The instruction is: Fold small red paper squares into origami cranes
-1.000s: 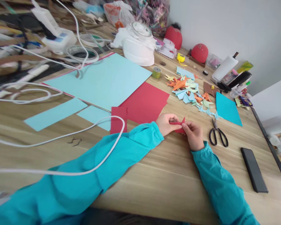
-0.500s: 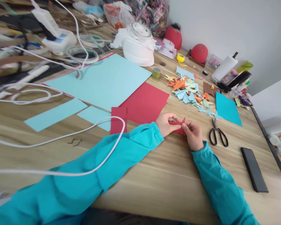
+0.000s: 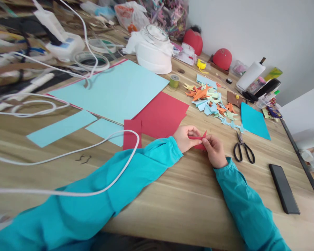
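Observation:
Between my two hands is a small folded piece of red paper (image 3: 199,146), with a narrow point sticking up near my right fingertips. My left hand (image 3: 186,138) pinches its left end between thumb and fingers. My right hand (image 3: 214,149) grips the other end, thumb on top; the fingers hide part of the folds. Just beyond my left hand lie red paper sheets (image 3: 162,115), and a red strip (image 3: 132,134) sits left of them. Black-handled scissors (image 3: 243,148) rest to the right of my right hand.
Folded paper birds (image 3: 210,101) lie piled beyond my hands. A large light-blue sheet (image 3: 115,90) and a blue strip (image 3: 61,127) lie to the left. A white cable (image 3: 104,192) crosses over my left sleeve. A phone (image 3: 284,188) and a teal sheet (image 3: 255,120) are at right.
Almost nothing differs; both hands keep their grip on the red paper in the same place. The view has shifted very slightly.

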`<state>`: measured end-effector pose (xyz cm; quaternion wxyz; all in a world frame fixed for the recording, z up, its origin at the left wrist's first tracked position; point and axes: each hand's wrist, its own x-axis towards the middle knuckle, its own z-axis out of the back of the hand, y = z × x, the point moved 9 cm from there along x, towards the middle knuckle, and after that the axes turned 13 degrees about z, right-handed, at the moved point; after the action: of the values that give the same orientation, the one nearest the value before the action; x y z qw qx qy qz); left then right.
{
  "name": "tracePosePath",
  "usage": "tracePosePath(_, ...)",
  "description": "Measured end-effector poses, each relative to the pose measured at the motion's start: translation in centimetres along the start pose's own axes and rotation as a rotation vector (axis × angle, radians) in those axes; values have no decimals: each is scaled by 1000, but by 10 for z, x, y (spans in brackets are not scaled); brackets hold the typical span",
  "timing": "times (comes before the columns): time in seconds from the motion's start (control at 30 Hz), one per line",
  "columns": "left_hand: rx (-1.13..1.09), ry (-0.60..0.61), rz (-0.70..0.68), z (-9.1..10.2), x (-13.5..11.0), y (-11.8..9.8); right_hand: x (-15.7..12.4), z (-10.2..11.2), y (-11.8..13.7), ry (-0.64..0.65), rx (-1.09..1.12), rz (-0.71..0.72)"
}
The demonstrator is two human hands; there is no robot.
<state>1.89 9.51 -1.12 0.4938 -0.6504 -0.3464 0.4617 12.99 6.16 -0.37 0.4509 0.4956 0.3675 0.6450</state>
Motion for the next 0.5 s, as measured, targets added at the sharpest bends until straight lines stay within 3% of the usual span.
tracePosePath(0.17, -20, -5, 25, 0, -2, -1, 0, -3, -1, 17, 54, -31)
tracePosePath(0.5, -174, 55, 68, 1, 2, 0, -1, 10, -7, -110, 37, -62)
